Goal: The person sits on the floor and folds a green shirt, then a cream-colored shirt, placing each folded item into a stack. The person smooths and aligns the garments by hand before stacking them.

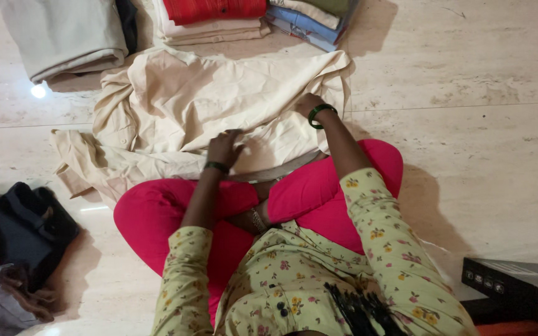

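Person sits cross-legged on pale stone floor (481,124), pink trousers, yellow floral top. Head cam looks down over the lap.

L hand (224,148): just past the L knee, palm down on the near hem of the cream shirt (213,99). Fingers curled and bunched into the cloth; looks like a pinch on the fabric edge, but fingertips are hidden under the knuckles, so can't tell how firm. Dark green bangle at the wrist.

R hand (306,104): farther out and to the R, resting on the shirt near its R edge. Fingers bent down flat onto the cloth, pressing or gripping a fold; can't tell which. Green bangle (320,114) on that wrist.

Shirt lies spread on the floor directly ahead of the knees, touching both hands. Long axis runs roughly L-R across the view, sleeve part trailing off to the L, rumpled. Bulk of the cloth lies beyond and L of both hands. L hand nearer the body and nearer the shirt's middle; R hand nearer the far R corner.

Beyond the shirt: folded beige garment (63,34) far L; stack w/ red garment (214,9) on top at centre; blue folded pieces (300,23) just R of it.

Sides: dark clothes heap (23,227) near L, apart from the shirt. Black box (518,289) near R.
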